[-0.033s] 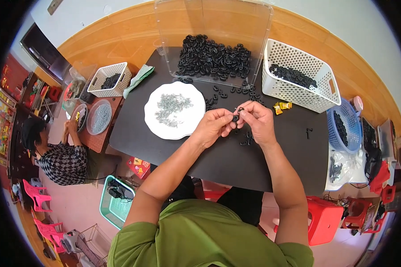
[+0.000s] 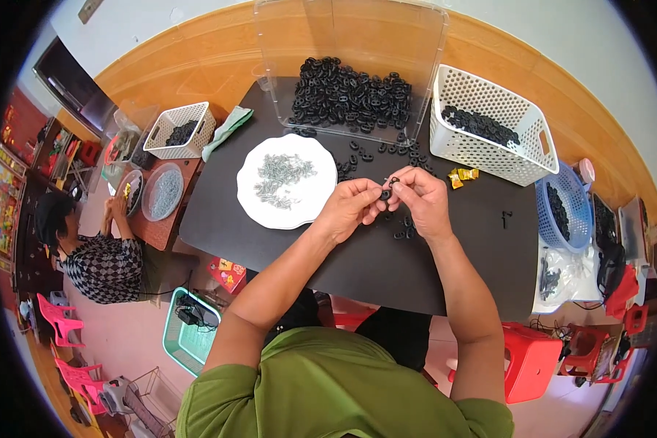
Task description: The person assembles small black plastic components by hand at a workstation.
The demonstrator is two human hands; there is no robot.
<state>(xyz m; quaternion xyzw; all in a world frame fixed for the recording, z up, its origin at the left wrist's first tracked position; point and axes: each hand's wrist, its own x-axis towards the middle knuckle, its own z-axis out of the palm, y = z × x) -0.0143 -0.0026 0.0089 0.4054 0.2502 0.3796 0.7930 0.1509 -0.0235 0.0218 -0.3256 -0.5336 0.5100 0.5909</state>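
Above the black table (image 2: 416, 270), my left hand (image 2: 349, 210) and my right hand (image 2: 422, 198) meet fingertip to fingertip. Both pinch one small black ring-shaped part (image 2: 385, 194). A thin pale piece sticks up at the part; what it is I cannot tell. Just left of my hands lies a white plate (image 2: 250, 201) with a heap of small metal clips (image 2: 281, 175). Loose black parts (image 2: 387, 153) lie scattered beyond my hands. Behind them a clear plastic bin (image 2: 350, 29) holds a big pile of black parts (image 2: 350, 95).
A white basket (image 2: 522, 120) of black parts stands at the back right, with yellow wrappers (image 2: 463, 175) before it and a blue basket (image 2: 555, 241) at the right edge. At the left, another person (image 2: 98, 263) sits by a low table with a round tray (image 2: 164, 191) and a small white basket (image 2: 201, 117). A red stool (image 2: 533, 361) stands lower right.
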